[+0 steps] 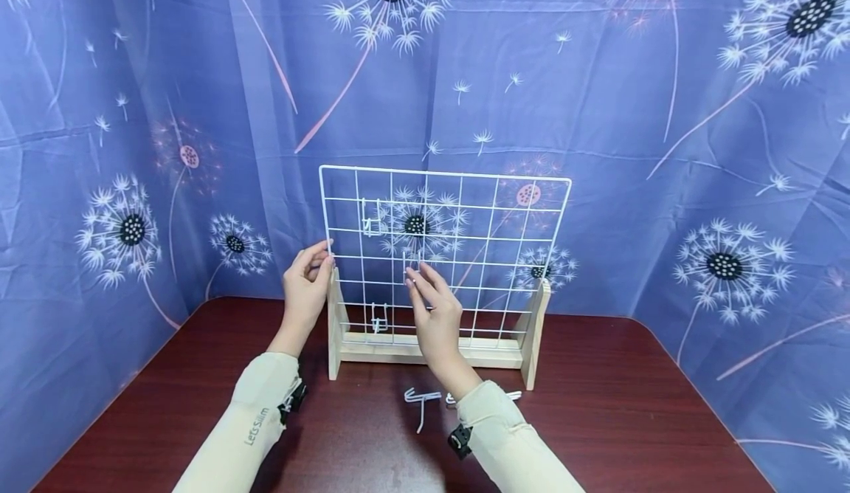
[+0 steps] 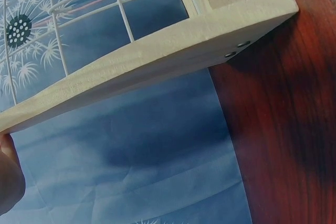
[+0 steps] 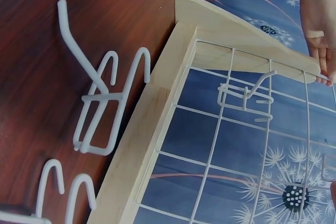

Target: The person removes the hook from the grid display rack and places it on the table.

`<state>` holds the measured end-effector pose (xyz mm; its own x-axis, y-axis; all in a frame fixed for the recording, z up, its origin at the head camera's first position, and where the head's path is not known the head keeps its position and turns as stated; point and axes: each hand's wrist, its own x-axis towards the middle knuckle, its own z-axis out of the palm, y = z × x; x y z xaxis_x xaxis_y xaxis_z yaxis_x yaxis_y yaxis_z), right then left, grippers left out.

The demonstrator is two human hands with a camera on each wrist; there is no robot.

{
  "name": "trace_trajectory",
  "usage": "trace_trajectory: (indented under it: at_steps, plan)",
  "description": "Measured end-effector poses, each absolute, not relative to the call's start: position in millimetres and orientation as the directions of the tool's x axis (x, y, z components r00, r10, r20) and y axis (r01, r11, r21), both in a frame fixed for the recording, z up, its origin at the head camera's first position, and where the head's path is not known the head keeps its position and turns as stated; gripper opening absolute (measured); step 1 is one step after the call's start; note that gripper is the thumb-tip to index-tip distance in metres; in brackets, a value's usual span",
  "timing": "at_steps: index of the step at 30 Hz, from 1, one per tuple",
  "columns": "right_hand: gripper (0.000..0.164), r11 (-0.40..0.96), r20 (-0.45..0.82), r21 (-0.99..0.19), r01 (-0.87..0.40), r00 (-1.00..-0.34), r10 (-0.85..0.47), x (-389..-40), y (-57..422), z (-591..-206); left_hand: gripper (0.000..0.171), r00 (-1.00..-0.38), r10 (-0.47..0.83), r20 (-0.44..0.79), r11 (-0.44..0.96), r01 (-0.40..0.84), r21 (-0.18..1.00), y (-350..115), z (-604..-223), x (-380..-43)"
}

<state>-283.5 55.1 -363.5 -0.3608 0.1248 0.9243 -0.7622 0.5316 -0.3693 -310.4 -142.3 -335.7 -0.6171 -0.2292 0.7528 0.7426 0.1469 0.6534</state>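
Note:
A white wire grid panel (image 1: 443, 263) stands upright in a wooden stand (image 1: 432, 353). My left hand (image 1: 307, 290) pinches the panel's left edge just above the stand's side post. Near the middle of the grid, my right hand (image 1: 440, 323) pinches a white wire hook (image 1: 412, 258) against the wires; its full seating is hidden by the fingers. Two other hooks hang on the left columns: an upper hook (image 1: 372, 226) and a lower hook (image 1: 379, 323), the latter also plain in the right wrist view. In the left wrist view only part of the left hand (image 2: 10, 177) shows.
On the dark red tabletop (image 1: 358, 434), in front of the stand, lie a loose hook (image 3: 100, 103) and another loose hook (image 3: 44, 198), the latter partly cut off in the right wrist view. A blue dandelion-print curtain (image 1: 265, 109) rises behind and beside the table.

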Motion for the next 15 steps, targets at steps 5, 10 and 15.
trace_trajectory:
  at_steps: [5, 10, 15]
  plan:
    - [0.021, 0.529, 0.932, -0.348, -0.774, -0.345, 0.11, -282.3, 57.9, -363.9, 0.027, -0.618, -0.229, 0.752, 0.141, 0.743, 0.654, -142.7, -336.1, -309.8]
    - [0.021, 0.524, 0.947, -0.306, -0.795, -0.308, 0.087, -281.1, 62.1, -363.5, 0.027, -0.609, -0.224, 0.761, 0.156, 0.748, 0.645, -142.4, -335.7, -309.9]
    - [0.02, 0.496, 0.948, -0.3, -0.815, -0.312, 0.061, -279.2, 67.4, -362.2, 0.027, -0.603, -0.222, 0.767, 0.169, 0.751, 0.639, -142.0, -335.0, -310.2]
